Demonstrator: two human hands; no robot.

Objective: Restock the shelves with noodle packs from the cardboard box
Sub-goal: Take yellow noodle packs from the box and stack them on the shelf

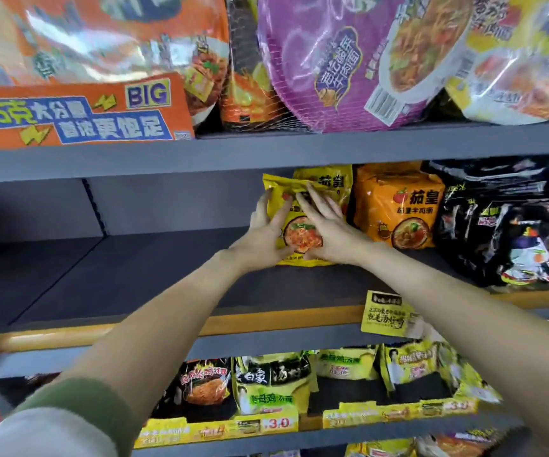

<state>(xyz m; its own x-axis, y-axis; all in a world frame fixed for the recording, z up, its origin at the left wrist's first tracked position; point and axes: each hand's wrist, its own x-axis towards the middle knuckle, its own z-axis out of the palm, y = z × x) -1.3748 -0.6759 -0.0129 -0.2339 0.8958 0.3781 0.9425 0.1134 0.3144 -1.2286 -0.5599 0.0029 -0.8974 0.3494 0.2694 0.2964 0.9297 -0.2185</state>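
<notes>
1. Head view. Locate the yellow noodle pack (301, 232) between the two hands, standing upright near the back of the dark middle shelf (118, 268).
2. Check the left hand (268, 225): fingers straight and spread, laid flat against the pack's left edge and front. Pinches nothing.
3. Check the right hand (329, 229): fingers straight and fairly close together, laid aslant across the front face, palm low at the pack's right corner. Shows no curl round the pack.
4. Read this two-sided press as a steadying hold, judged to keep the soft pack upright and to square it against the second yellow pack (331, 180) just beyond the fingertips.
5. Find the orange multipack (398, 206) just right of the right hand, and the black packs (514, 225) further right again. Judged to act as the side stop for the row being built.
6. Observe bare shelf left of the left hand, running well away from it. Treat as space to fill; restocking of this shelf judged far from complete.
7. Do not assume a position for the cardboard box: not in view.
8. Release gently. Expect a possible forward tip toward the wrists, with nothing in front of the pack to hold it.
</notes>
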